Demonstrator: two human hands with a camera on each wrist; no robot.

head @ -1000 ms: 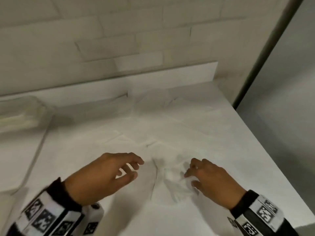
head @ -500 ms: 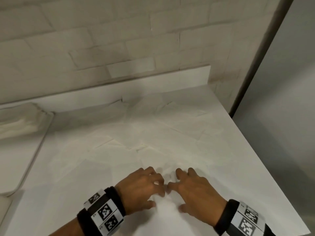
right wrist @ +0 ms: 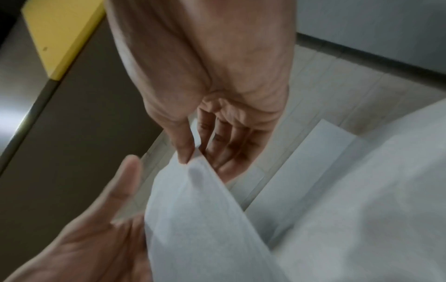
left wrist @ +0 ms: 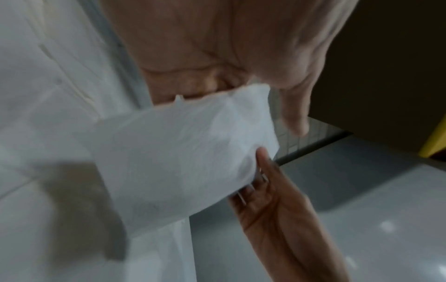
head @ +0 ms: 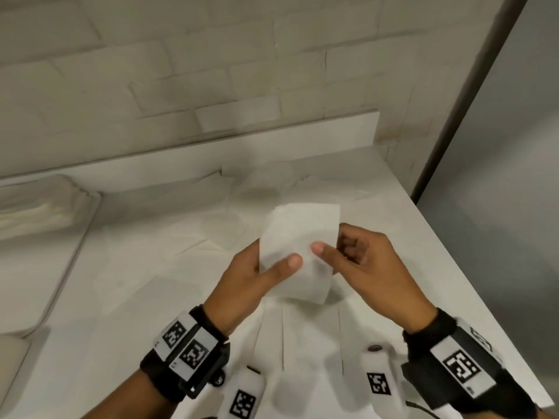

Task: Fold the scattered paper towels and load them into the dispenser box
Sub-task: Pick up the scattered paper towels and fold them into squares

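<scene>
White bench [head: 393, 246], strewn with loose paper towels [head: 193, 246]; the dispenser box cannot be identified with certainty. One folded towel [head: 298, 237] is held raised above the bench, pinched between thumb and fingers of the left hand [head: 257, 276] and of the right hand [head: 360, 261]. The folding step is judged in hand; squaring the edges, then loading, is called for next.

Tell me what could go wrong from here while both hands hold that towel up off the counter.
The paper towel is only pinched between thumbs and fingers of the left hand and right hand; thin paper could tear or crease crookedly if they pull apart. It hangs above loose towels on the counter, so a drop mixes it back in. The dispenser box sits far left, a long carry.
</scene>
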